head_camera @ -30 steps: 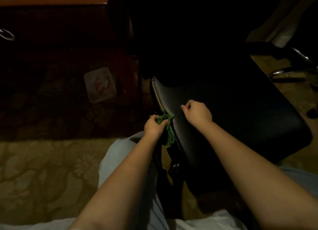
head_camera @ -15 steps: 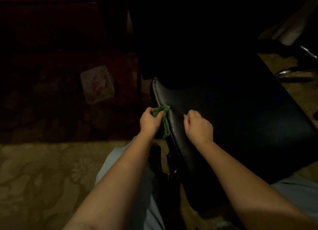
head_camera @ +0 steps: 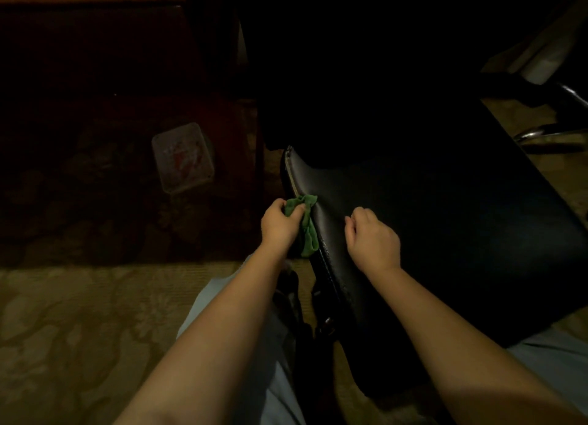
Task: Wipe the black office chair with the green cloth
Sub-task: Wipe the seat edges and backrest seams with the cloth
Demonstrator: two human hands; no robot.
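Gripping green cloth [head_camera: 304, 222] bunched, left hand [head_camera: 280, 223] fingers closed round it, pressing it on left edge of black office chair [head_camera: 429, 233] seat. Cloth tail hangs down seat edge. Right hand [head_camera: 373, 240] rests on seat top just right of cloth, fingers curled, holding nothing. Clear plastic container [head_camera: 182, 158] on dark carpet, well left of chair.
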